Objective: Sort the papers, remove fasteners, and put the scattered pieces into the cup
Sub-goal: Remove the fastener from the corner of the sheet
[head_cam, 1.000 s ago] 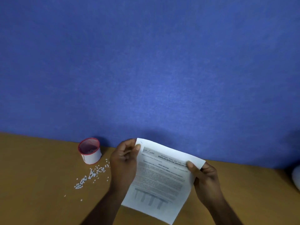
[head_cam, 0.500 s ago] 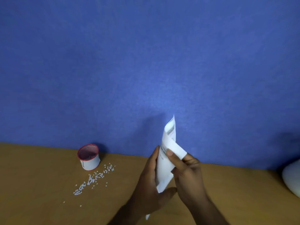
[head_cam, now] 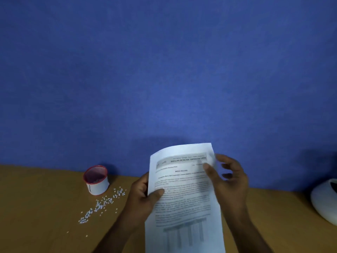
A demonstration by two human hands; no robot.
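Note:
I hold a printed white paper [head_cam: 184,194] upright above the wooden table [head_cam: 45,225], its text side facing me. My left hand [head_cam: 142,198] grips its left edge, thumb on the front. My right hand [head_cam: 228,181] pinches the top right corner between thumb and fingers. A small white cup with a red rim [head_cam: 96,180] stands at the left, near the wall. Several tiny white pieces [head_cam: 102,204] lie scattered on the table just in front of the cup. No fastener can be made out on the paper.
A blue wall [head_cam: 164,70] rises right behind the table. A rounded white object [head_cam: 324,199] sits at the right edge of the view.
The paper was turned edge-on half a second ago; now it faces me flat again, upright. My right hand has shifted to its top right corner, my left to its left edge.

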